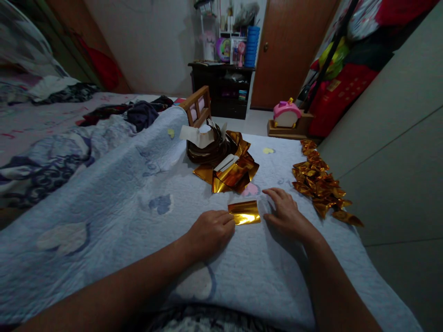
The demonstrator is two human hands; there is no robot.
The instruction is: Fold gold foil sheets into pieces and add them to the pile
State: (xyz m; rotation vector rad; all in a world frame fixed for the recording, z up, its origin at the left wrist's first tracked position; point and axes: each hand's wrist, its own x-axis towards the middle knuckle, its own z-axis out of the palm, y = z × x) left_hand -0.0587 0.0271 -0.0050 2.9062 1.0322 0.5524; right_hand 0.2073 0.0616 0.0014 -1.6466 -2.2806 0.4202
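Gold foil sheet [245, 212] lies just below the frame's centre on a pale blue quilt [128, 240]. The left hand [212, 233], fingers curled, touches its left edge; whether they pinch it cannot be told. The right hand [284, 212], thumb and fingers parted, is beside its right edge. Folded gold pieces [323, 186] cluster at right.

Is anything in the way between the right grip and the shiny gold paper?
Nothing that I can see. Only a narrow strip of blue bedspread separates the right grip from the gold paper. The gold folded pieces lie off to the right, not between them.
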